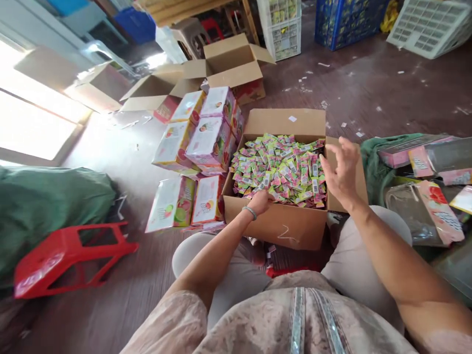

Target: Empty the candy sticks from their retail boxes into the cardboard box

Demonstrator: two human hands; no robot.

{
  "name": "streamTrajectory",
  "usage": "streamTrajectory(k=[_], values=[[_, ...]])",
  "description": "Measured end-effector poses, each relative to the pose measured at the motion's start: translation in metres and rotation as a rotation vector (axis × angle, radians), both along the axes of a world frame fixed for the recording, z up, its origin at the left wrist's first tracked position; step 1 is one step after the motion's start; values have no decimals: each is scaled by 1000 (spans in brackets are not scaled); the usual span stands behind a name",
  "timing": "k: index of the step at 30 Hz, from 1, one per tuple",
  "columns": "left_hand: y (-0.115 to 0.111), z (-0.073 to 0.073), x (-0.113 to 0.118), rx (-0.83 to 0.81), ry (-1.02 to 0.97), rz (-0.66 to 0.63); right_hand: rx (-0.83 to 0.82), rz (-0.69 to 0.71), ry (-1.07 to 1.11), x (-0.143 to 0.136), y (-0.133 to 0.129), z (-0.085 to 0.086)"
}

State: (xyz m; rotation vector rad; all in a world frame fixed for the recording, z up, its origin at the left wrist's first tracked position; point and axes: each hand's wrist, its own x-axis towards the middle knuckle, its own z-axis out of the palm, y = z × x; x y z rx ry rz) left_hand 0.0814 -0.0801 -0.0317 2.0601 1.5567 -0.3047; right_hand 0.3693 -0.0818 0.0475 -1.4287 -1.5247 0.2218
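Note:
An open cardboard carton [276,223] stands between my knees, filled with small green and pink packets [280,167]. My left hand [260,202], with a bracelet at the wrist, is at the carton's near edge, its fingers bent down at the packets; whether they grip one is hidden. Above the right flap [337,194] of the carton is my right hand [343,169], raised with thumb and fingers apart and nothing between them.
Stacked printed boxes [210,140] stand left of the carton. Empty cartons [236,64] lie behind them. A red stool [70,255] lies tipped at left. Clear bags [413,209] rest at right on green cloth [372,152]. Crates [348,22] stand at the back.

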Motion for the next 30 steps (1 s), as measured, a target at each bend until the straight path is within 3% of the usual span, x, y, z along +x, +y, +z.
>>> streamTrajectory(k=[3, 7, 11, 16, 20, 24, 26, 30], values=[[16, 13, -27, 27, -54, 78, -46, 63, -13, -7, 15, -19], [38, 26, -75, 131, -13, 204, -71, -15, 37, -2, 29, -33], [47, 31, -148, 162, 173, 509, -91, 2, 40, -11, 36, -39], [27, 31, -222, 158, 365, 823, -92, 58, 10, -28, 37, -36], [4, 32, -269, 337, 464, 1039, -100, 74, -9, -37, 39, -36], [-20, 25, -317, 112, 387, 1154, -109, 97, -27, -44, 41, -40], [-29, 18, -332, 75, 347, 1203, -120, 89, -39, -46, 41, -42], [-42, 18, -331, 249, 124, 1331, -118, 86, -37, -44, 43, -48]])
